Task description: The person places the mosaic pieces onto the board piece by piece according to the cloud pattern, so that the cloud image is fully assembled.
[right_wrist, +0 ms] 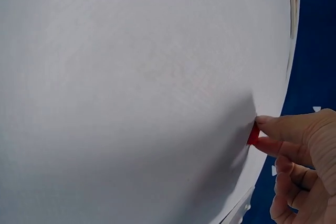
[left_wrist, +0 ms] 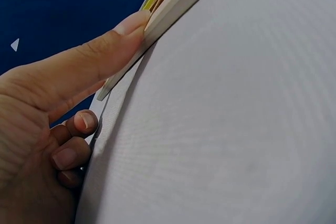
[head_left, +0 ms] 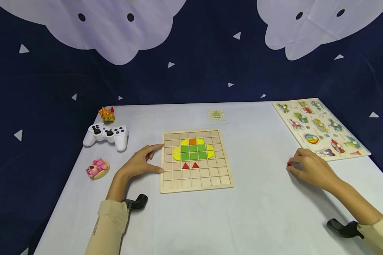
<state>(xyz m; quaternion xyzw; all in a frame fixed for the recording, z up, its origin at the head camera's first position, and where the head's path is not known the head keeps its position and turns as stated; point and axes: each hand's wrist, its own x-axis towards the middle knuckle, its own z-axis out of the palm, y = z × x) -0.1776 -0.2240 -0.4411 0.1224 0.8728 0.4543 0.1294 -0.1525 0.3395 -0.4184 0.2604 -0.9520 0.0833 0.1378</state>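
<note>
A wooden grid board (head_left: 198,183) lies on the table, with green, yellow and orange pieces grouped on it. Below them sit two red triangles (head_left: 195,165). My left hand (head_left: 139,163) rests at the board's left side, index finger and thumb spread along its edge. The left wrist view shows that thumb (left_wrist: 100,56) touching the frame, other fingers curled beneath. Well to the right of the board, my right hand (head_left: 314,168) pinches a small red piece (right_wrist: 253,134) between thumb and index finger. Most of that piece is hidden by the fingertips.
A small pattern card (head_left: 217,115) lies behind the board. At the back right is a picture puzzle board (head_left: 319,127), close beyond my right hand. Along the left stand a white game controller (head_left: 106,135), an orange figurine (head_left: 107,114) and a pink figurine (head_left: 97,168).
</note>
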